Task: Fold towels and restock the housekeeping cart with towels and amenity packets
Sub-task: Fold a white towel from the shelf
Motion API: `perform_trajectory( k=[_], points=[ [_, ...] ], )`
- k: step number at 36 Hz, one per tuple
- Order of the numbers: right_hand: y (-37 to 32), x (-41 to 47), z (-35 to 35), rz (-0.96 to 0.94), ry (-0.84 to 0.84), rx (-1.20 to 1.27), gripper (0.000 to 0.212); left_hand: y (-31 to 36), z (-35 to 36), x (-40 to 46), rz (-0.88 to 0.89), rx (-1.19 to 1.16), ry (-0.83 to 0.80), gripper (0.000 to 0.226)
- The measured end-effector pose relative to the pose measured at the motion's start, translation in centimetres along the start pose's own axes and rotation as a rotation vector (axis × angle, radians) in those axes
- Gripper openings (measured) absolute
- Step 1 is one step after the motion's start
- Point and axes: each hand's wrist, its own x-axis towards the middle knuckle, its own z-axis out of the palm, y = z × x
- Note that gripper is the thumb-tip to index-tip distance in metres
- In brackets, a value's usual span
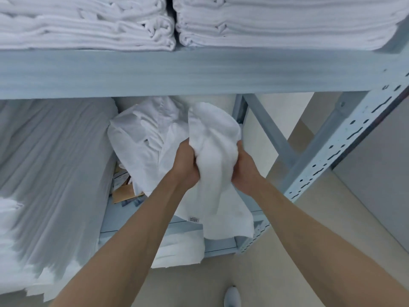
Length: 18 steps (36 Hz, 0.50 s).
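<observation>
- Left hand [187, 160] — fingers curled tight round a bunched fold of the limp white terry towel [213, 156], gripping from the left side.
- Right hand [242, 168] — likewise clenched on the same towel, from the right side; both hands level, close together, only the gathered cloth between them.
- Towel — crumpled, unfolded; one lobe standing up above the hands, the longer part hanging straight down below them, a small sewn label [194, 219] showing at the lower left corner.
- Long axis, as judged: roughly vertical, running up and down through the grip — neither hand nearer than the other, so spreading it flat would call for the hands to part sideways along an edge.
- Loose heap of white crumpled linen [141, 138] — just beyond and left of the left hand, on the lower shelf level.
- Brown and printed paper packets [124, 191] — below and left of the left hand, partly hidden under the heap; contents not legible.
- Pale blue-grey metal shelf beam [177, 72] — well above both hands, carrying two stacks of folded white towels [276, 23].
- Perforated grey metal upright [345, 138] — right of the right hand.
- Grey-white draped sheet [51, 165] — far left of the left forearm.
- Housekeeping cart: not in view.
</observation>
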Motion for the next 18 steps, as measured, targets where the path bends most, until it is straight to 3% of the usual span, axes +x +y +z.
perform_trajectory(
  k=[2, 7, 11, 15, 18],
  points=[
    [1.0, -1.0, 0.0, 0.015, 0.051, -0.029, 0.038, 0.5, 0.9, -1.6, -0.029, 0.020, -0.025, 0.039],
    [1.5, -4.4, -1.0, -0.003, 0.056, -0.111, 0.037, 0.0, 1.9, -4.3, -0.034, -0.032, -0.109, 0.041],
    [0.5, -8.1, -3.1, -0.053, -0.030, -0.063, 0.044, -0.6, 3.3, -7.1, 0.033, -0.145, -0.158, 0.041],
    [-0.4, -12.5, -5.9, -0.057, -0.174, 0.070, 0.027, -2.3, 4.4, -10.3, -0.016, -0.271, -0.145, 0.072],
    [-0.8, -15.6, -7.9, -0.049, -0.287, 0.137, 0.024, -4.3, 5.1, -12.7, 0.027, -0.362, -0.140, 0.075]
  ],
)
